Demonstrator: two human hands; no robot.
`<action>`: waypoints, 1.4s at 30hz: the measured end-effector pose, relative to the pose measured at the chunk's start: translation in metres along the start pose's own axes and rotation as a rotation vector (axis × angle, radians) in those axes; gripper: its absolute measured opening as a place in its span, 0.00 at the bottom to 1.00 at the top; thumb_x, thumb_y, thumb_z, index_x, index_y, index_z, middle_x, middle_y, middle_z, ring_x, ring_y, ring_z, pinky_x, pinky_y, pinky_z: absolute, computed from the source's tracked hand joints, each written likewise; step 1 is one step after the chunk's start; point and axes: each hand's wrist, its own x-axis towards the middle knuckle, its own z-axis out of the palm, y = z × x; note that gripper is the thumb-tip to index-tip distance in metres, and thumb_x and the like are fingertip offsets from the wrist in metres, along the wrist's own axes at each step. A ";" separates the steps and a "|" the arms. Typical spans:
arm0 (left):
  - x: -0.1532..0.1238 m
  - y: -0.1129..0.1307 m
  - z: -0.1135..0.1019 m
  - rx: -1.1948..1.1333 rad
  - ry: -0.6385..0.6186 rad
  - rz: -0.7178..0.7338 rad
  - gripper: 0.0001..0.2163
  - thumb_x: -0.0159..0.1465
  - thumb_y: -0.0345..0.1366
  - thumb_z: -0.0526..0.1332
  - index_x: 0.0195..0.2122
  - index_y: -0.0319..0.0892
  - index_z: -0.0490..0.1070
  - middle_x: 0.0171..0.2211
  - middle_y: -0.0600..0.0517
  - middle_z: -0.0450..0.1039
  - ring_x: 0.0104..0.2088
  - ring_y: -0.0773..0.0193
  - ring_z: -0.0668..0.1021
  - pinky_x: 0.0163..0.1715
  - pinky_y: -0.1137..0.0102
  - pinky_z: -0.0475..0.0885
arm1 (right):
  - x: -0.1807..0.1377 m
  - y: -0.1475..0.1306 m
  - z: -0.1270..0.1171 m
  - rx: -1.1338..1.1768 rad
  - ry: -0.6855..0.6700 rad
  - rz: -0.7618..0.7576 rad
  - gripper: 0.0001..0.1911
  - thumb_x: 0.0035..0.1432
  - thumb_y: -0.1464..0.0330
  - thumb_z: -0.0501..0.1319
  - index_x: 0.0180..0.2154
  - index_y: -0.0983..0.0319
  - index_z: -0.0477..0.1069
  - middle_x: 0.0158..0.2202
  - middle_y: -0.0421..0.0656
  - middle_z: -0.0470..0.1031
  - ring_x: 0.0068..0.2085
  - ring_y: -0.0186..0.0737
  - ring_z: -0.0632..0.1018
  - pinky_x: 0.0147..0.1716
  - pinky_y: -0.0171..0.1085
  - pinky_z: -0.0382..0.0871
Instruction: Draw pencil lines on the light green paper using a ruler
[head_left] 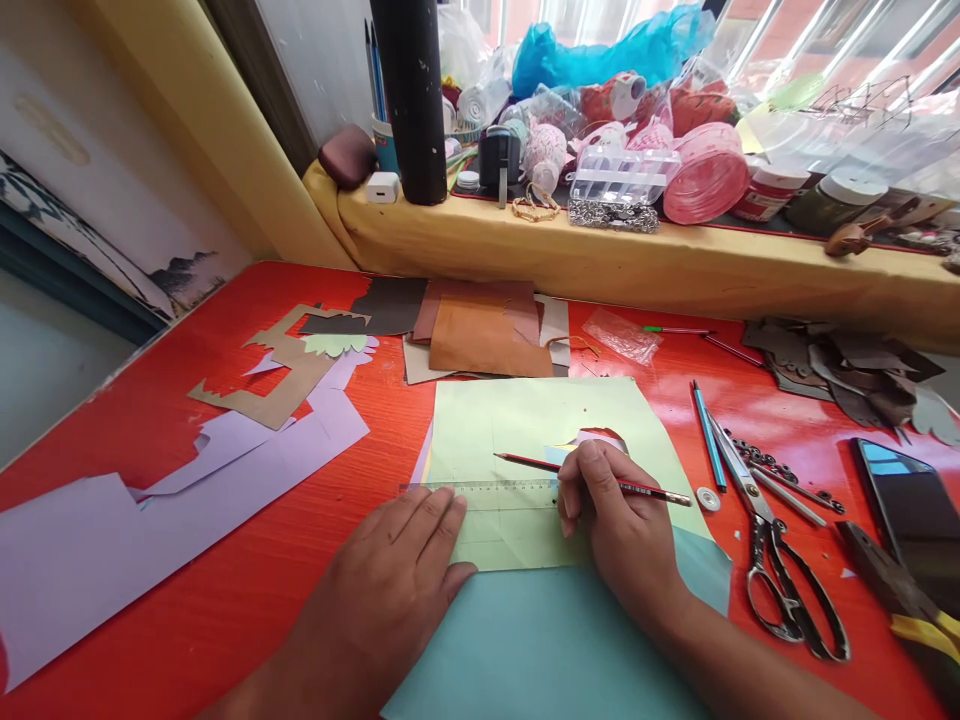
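Note:
A pale green paper sheet lies on a red table, over a light blue sheet. A clear ruler rests across the green sheet. My left hand lies flat with fingers stretched, pressing on the ruler's left end. My right hand is closed around a red pencil, which lies nearly level with its tip pointing left above the ruler. The hand sits at the ruler's right end.
Large scissors, a blue pen, a phone and pliers lie to the right. Lilac paper, brown card cut-outs and leather pieces lie left and behind. A cluttered yellow sill runs along the back.

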 end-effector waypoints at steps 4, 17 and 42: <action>-0.003 0.000 0.004 -0.005 -0.028 0.001 0.21 0.85 0.41 0.49 0.61 0.35 0.78 0.58 0.40 0.83 0.57 0.48 0.82 0.58 0.57 0.73 | -0.001 0.002 0.000 0.017 0.014 0.001 0.30 0.74 0.42 0.61 0.29 0.58 0.74 0.18 0.38 0.70 0.19 0.38 0.72 0.22 0.37 0.65; -0.004 -0.002 0.013 0.003 -0.032 -0.030 0.26 0.85 0.48 0.47 0.66 0.34 0.74 0.66 0.38 0.77 0.64 0.45 0.78 0.63 0.54 0.70 | -0.001 0.005 0.000 0.034 -0.007 -0.003 0.28 0.77 0.46 0.60 0.29 0.58 0.73 0.19 0.37 0.70 0.20 0.36 0.71 0.22 0.37 0.63; -0.001 0.008 0.015 0.033 -0.038 -0.118 0.32 0.85 0.51 0.40 0.63 0.35 0.78 0.65 0.41 0.78 0.65 0.49 0.77 0.63 0.56 0.69 | -0.001 0.002 -0.001 0.014 -0.029 -0.002 0.29 0.76 0.46 0.61 0.29 0.59 0.73 0.19 0.37 0.70 0.20 0.36 0.72 0.22 0.36 0.65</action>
